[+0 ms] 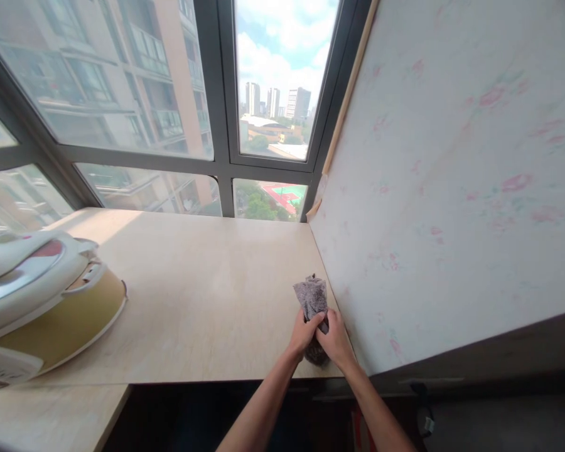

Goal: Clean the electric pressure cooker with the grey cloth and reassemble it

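Note:
A grey-brown, speckled cloth (312, 295) is bunched up above the right front part of the pale counter (207, 282). My left hand (304, 333) grips it from the left, the thumb lying across its front. From the right, my right hand (334, 336) closes on the same cloth, and the two hands nearly meet. The cloth's upper end sticks up past my fingers. A darker part of it hangs below between my wrists. Folds and fingers hide its middle.
At the far left stands a rice cooker-like appliance (61, 314) with a white lid and yellowish body. Dark-framed windows (226, 94) rise behind the counter. A flowered wall (452, 188) borders the counter closely on the right. The counter's front edge lies under my forearms.

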Tool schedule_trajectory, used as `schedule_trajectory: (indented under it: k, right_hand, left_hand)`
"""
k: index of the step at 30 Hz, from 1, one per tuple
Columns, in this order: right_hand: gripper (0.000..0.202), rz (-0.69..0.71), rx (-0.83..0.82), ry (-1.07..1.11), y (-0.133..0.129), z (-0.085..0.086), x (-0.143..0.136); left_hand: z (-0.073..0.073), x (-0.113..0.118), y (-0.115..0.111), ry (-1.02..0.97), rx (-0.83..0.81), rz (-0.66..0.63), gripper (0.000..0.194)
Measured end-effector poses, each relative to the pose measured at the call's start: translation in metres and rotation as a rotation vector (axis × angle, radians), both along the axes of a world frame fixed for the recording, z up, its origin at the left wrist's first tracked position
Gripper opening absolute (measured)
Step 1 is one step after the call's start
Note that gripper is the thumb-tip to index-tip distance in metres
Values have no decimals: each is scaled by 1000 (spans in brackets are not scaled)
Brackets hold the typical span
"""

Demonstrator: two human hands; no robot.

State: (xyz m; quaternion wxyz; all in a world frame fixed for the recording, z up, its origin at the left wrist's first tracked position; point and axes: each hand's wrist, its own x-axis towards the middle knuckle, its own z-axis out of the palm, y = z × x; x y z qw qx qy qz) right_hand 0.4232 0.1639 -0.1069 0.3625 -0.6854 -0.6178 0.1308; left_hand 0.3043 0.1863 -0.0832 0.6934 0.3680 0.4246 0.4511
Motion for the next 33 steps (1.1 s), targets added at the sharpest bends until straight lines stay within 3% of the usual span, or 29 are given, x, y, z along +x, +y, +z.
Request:
schedule_trajectory:
  k: [2,5,8,11,14,19,23,27,30,33]
  right_hand:
    - [44,-54,38,-129,-3,-1,6]
    - [72,-93,137,-250,-6,-3,14]
    - [87,-36,192,-316,-2,-13,20]
    - [83,74,94,-347,9,-34,29]
    - [78,134,0,-281,19,-61,38]
    - [71,60,51,-258,25,-84,42]
    - [70,72,68,-271,24,-81,41]
    - [73,74,60,-270,22,-73,44]
    - [74,85,-21,-310,23,-68,49]
    - [80,25,-130,-407,32,-63,46]
  left_hand:
    - [1,6,5,-56,1,-20,56]
    - [-2,16,13,-165,-33,-82,62]
    - [-10,25,21,-181,-37,-197,68]
    - [-17,30,27,103,49,-255,61]
    - [-19,30,30,461,117,-209,49]
    - [-16,13,30,614,142,-164,42]
    - [-16,-25,29,633,129,-146,47]
    - [-10,-90,29,614,72,-114,37]
    - [6,-153,26,576,46,-111,30]
    - [34,-223,16,534,70,-133,27]
